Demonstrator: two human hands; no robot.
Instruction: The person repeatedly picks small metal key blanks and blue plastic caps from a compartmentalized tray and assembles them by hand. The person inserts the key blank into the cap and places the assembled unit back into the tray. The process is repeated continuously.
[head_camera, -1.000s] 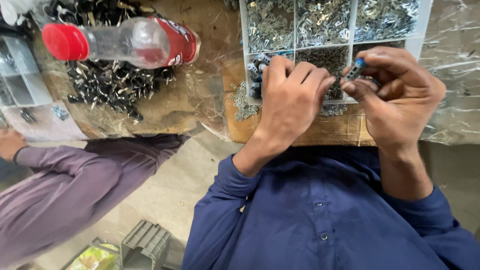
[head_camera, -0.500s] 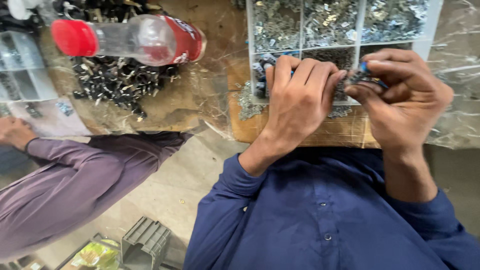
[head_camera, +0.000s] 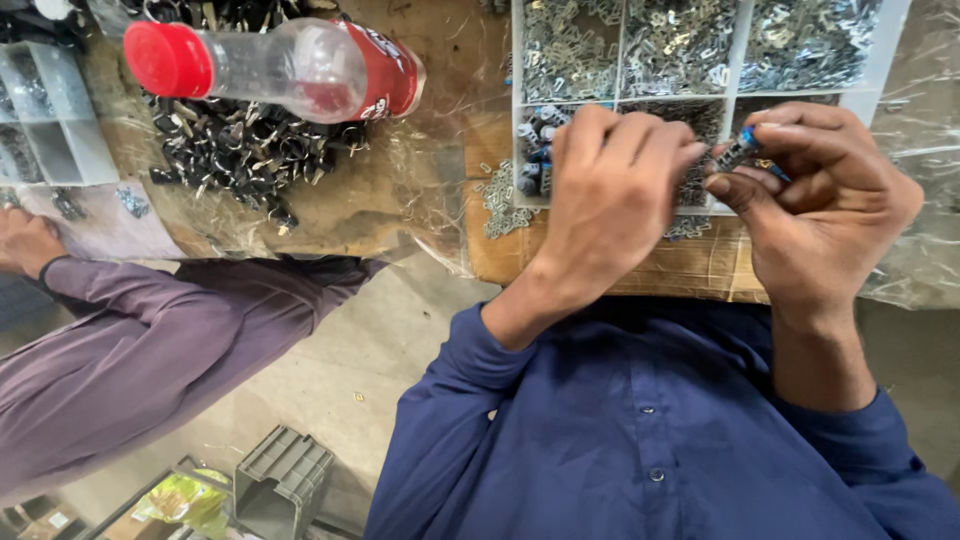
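The right hand (head_camera: 820, 200) now pinches the small blue part (head_camera: 738, 152) higher, while the left hand (head_camera: 610, 190) has closed in beside it, its grip hidden, over the divided tray (head_camera: 735, 50).

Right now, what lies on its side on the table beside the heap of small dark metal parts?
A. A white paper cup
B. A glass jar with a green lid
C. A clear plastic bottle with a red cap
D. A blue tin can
C: a clear plastic bottle with a red cap lies on its side by the heap of dark parts, left of the compartment tray.
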